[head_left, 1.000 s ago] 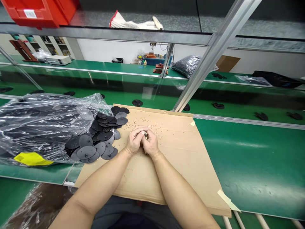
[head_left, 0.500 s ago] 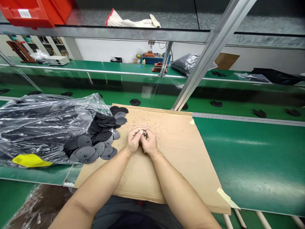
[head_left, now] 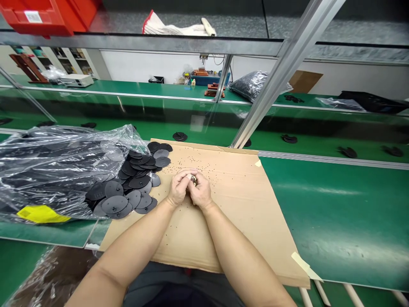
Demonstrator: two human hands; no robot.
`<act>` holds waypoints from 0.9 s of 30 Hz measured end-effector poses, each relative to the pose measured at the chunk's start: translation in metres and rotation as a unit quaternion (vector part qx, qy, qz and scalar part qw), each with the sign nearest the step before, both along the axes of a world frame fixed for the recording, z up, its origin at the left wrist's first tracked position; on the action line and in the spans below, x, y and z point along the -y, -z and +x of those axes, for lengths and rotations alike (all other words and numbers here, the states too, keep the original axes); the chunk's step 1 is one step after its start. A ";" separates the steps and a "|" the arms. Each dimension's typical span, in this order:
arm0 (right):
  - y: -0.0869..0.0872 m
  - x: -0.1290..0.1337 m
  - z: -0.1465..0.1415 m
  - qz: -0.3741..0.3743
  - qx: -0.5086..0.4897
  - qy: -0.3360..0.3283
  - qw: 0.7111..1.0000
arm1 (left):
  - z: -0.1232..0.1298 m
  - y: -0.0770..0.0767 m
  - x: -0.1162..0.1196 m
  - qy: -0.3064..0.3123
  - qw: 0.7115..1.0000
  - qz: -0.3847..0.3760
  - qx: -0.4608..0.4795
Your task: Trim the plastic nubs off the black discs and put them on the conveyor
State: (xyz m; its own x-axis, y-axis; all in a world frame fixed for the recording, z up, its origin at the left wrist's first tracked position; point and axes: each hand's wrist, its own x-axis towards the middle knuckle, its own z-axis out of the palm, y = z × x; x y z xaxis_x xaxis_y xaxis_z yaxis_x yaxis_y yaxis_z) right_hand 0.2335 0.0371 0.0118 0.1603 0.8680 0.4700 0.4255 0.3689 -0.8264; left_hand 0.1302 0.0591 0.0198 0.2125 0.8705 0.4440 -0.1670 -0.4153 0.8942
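Observation:
My left hand (head_left: 179,187) and my right hand (head_left: 201,191) meet over the cardboard sheet (head_left: 243,213), fingers bent inward and pressed together. Between them shows a small shiny metallic item (head_left: 193,180), mostly hidden by the fingers; both hands grip it. Tiny dark bits (head_left: 207,165) lie scattered on the cardboard around and beyond the hands. Left of my hands, black round discs (head_left: 139,182) spill in an overlapping heap from a clear plastic bag (head_left: 57,166).
A green conveyor (head_left: 204,130) with small stacks of black parts (head_left: 180,136) runs behind the cardboard. A metal post (head_left: 271,81) slants up at the right. Overhead, a shelf carries a red bin (head_left: 51,17) and a white glove (head_left: 172,29).
The black parts on the conveyor have shifted slightly to the left. Both hands keep the same place and grip.

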 end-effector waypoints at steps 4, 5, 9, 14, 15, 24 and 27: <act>-0.001 0.000 0.000 -0.001 -0.005 -0.001 1.000 | 0.000 0.000 0.000 0.003 1.000 0.001 0.003; 0.000 0.000 0.000 -0.002 -0.005 -0.002 1.000 | -0.001 0.000 0.000 0.005 1.000 0.002 0.002; 0.001 0.000 0.000 -0.003 -0.002 -0.001 1.000 | -0.001 0.003 -0.002 0.008 1.000 0.003 0.002; 0.001 0.000 0.001 0.005 0.000 -0.003 1.000 | -0.001 0.005 -0.002 0.010 1.000 0.002 0.006; 0.001 0.000 0.001 0.006 0.000 -0.003 1.000 | -0.001 0.005 -0.002 0.010 1.000 0.001 0.007; 0.000 0.000 0.000 0.008 0.006 0.001 1.000 | 0.000 0.006 -0.002 0.017 0.999 -0.006 0.026; -0.001 0.000 -0.001 0.008 0.007 0.001 1.000 | 0.000 0.006 -0.003 0.019 0.999 -0.008 0.033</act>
